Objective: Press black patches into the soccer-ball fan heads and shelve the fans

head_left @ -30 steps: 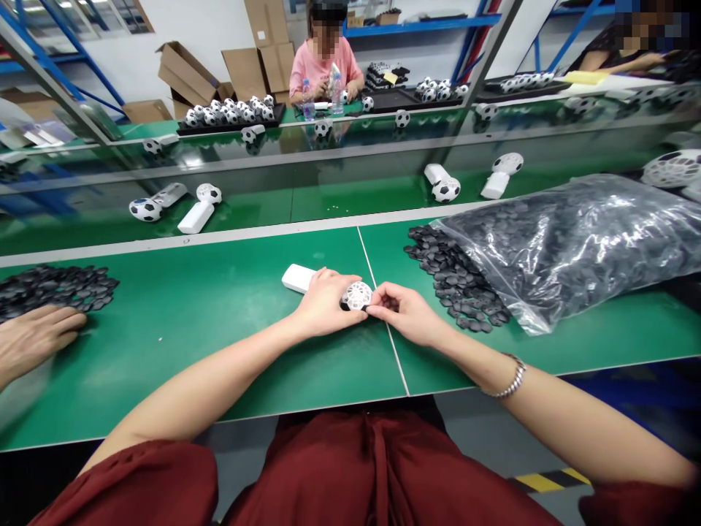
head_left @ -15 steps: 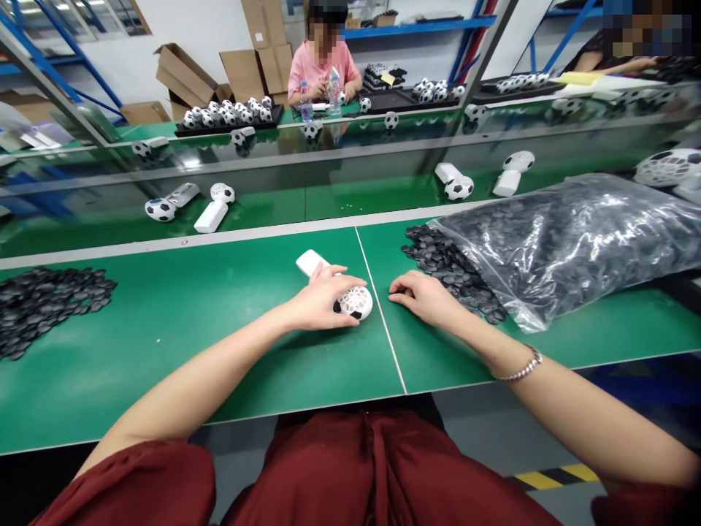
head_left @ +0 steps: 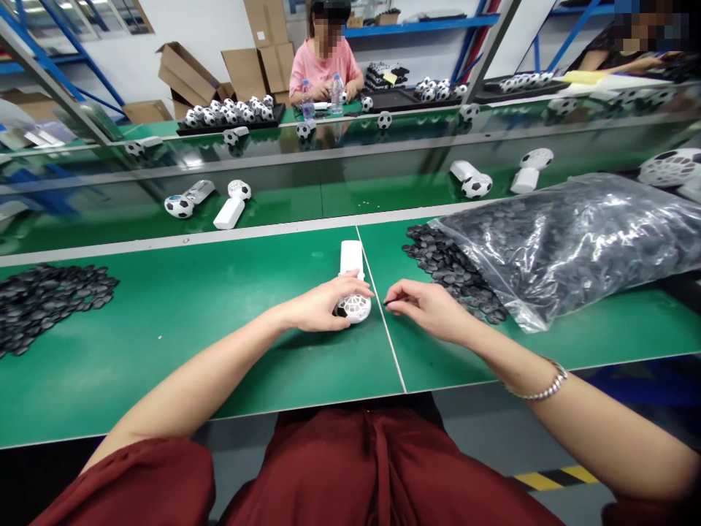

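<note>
My left hand (head_left: 327, 301) is closed around a white soccer-ball-shaped plastic shell (head_left: 358, 310), which rests on the green table. A white rectangular handle (head_left: 351, 256) extends from the shell, pointing away from me. The shell has open cells and a black patch on its near left side. Just right of it, my right hand (head_left: 421, 307) pinches a small black plastic piece (head_left: 388, 302) between thumb and fingers, apart from the shell. Beyond my right hand lies a pile of similar black pieces (head_left: 438, 259), spilling from a clear plastic bag (head_left: 575, 241).
Another heap of black pieces (head_left: 49, 303) lies at the left. Beyond the table's pale edge strip, a green conveyor (head_left: 296, 191) carries several ball-shaped units with handles. Across it sits a co-worker in a pink top (head_left: 323, 69), near a tray of balls (head_left: 230, 117).
The shell has turned in my left hand, so its handle now points straight away instead of to the upper left. A black piece now shows in my right fingertips. Units on the near conveyor moved right.
</note>
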### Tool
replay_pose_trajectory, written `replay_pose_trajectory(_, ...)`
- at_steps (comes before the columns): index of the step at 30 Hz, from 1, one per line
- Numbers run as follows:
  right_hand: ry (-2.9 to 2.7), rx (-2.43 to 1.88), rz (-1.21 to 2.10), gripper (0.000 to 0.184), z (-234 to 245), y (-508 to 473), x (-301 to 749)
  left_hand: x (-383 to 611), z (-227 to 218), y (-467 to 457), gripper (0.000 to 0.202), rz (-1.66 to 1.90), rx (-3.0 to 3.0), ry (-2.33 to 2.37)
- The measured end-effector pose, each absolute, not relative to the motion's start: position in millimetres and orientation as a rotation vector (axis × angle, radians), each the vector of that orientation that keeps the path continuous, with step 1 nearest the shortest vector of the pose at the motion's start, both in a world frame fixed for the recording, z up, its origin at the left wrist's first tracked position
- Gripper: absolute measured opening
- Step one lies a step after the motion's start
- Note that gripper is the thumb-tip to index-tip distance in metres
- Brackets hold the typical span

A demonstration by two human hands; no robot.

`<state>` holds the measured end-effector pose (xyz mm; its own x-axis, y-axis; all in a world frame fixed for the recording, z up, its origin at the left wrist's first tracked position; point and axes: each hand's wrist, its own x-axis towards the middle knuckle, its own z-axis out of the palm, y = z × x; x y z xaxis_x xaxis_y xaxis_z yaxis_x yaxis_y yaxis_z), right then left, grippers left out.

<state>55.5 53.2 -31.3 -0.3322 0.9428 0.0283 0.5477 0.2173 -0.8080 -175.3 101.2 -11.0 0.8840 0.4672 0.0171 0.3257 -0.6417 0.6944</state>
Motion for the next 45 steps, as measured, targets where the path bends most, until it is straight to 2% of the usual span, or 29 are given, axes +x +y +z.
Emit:
replay_pose_trajectory(2,-1.985,-1.305,1.009,0.009,-28,49,48,-175,-9,100,0.055,0.26,2.323,0.58)
replay_pose_trajectory(5,-2.153,-1.253,0.848,0.016,-23,46,44,-170,-10,93,0.056,0.274,2.323,0.64)
replay_pose_trajectory(8,-2.223,-1.258,0.73,0.017,-19,43,44,-166,-14,84,0.072,0.299,2.302,0.784)
replay_pose_trajectory(11,-2.122,-1.291,0.779,0.014,-16,40,43,-164,-19,80,0.083,0.337,2.289,0.952)
replay_pose_trajectory(15,-2.019,-1.272,0.85,0.012,-19,35,38,-165,-27,82,0.07,0.363,2.299,0.982)
replay_pose_trajectory(21,-1.772,-1.248,1.217,0.016,-34,37,27,-164,-29,85,0.062,0.39,2.247,0.946)
replay_pose_trajectory(30,-1.753,-1.273,1.177,0.013,-37,45,22,-161,-28,83,0.051,0.405,2.17,0.975)
replay_pose_trajectory(39,-1.758,-1.3,1.208,0.021,-45,56,25,-159,-26,87,0.044,0.398,2.221,0.931)
replay_pose_trajectory(42,-1.884,-1.383,1.02,0.02,-44,85,49,-159,-24,88,0.046,0.382,2.197,0.915)
replay_pose_trajectory(45,-2.008,-1.702,0.36,0.014,-43,123,83,-160,-24,88,0.048,0.393,2.176,0.905)
